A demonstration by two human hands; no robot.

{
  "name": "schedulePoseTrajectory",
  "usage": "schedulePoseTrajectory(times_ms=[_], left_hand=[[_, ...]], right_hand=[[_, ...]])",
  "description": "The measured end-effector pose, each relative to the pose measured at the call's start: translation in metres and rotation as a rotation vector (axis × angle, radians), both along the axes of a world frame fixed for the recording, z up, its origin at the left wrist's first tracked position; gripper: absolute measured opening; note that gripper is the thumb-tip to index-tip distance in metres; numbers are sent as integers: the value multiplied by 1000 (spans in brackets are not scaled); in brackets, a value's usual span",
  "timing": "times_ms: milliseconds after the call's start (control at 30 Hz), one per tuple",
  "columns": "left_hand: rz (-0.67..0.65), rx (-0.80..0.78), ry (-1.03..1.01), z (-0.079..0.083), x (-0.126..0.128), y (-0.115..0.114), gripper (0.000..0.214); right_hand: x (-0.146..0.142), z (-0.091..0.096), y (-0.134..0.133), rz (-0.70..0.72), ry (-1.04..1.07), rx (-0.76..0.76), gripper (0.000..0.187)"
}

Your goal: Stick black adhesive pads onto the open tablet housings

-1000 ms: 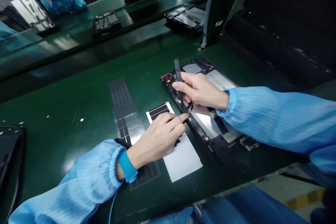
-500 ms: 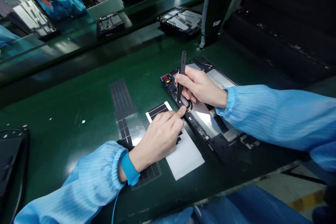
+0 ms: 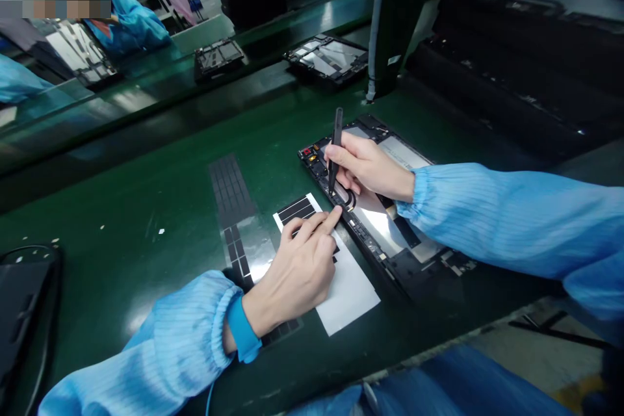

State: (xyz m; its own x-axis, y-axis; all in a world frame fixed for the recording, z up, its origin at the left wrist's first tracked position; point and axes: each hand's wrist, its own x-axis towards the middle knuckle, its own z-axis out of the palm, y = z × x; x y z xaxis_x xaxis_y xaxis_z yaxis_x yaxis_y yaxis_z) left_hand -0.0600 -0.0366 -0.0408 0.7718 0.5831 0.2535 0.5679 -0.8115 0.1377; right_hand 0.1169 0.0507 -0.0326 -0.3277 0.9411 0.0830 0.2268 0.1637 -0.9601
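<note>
An opened tablet [image 3: 373, 211] with bare boards, silvery panels and cables lies on the green bench. My right hand [image 3: 373, 166] grips black tweezers [image 3: 336, 143] nearly upright, their tips down at the tablet's left edge. Just below the tips, the index finger of my left hand [image 3: 305, 263] reaches to that edge; its fingers are partly stretched, and I see nothing held. Under the left hand lies a white backing sheet [image 3: 348, 299] with black strips [image 3: 297, 208]. A clear sheet with dark strips [image 3: 231, 192] is left of it, partly covered by the hand and wrist.
Dark device shells [image 3: 511, 71] are stacked at the right. Two opened devices, one smaller [image 3: 219, 57] and one larger [image 3: 329, 57], sit along the back ledge. A grey cable [image 3: 375, 32] runs down a post. A black case [image 3: 22, 312] lies at left. Co-workers in blue sleeves [image 3: 141, 26] are beyond.
The camera view has shifted slightly, so the bench appears lower. My left index finger looks straighter and lies a little lower along the tablet's edge. The tweezers stay at nearly the same spot.
</note>
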Motion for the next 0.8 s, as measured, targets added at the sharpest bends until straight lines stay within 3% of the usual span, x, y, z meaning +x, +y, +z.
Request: schedulePoseTrajectory(times_ms=[200, 367, 500, 567, 667, 733, 800], left_hand=[[31, -206, -106, 0, 5, 0, 16], [19, -382, -145, 6, 12, -18, 17], [-43, -428, -143, 13, 10, -27, 14], [-27, -436, -213, 18, 8, -16, 7], [213, -431, -332, 27, 8, 20, 12], [365, -469, -251, 32, 10, 48, 28], [363, -616, -59, 37, 13, 69, 41]], right_hand=[[1, -1, 1, 19, 9, 18, 32], [-3, -4, 2, 18, 19, -5, 31], [1, 8, 6, 19, 67, -120, 29], [13, 22, 12, 14, 30, -239, 27], [42, 39, 26, -81, -60, -341, 31], [60, 38, 38, -259, 4, -321, 36], [73, 25, 48, -436, 5, -295, 36]])
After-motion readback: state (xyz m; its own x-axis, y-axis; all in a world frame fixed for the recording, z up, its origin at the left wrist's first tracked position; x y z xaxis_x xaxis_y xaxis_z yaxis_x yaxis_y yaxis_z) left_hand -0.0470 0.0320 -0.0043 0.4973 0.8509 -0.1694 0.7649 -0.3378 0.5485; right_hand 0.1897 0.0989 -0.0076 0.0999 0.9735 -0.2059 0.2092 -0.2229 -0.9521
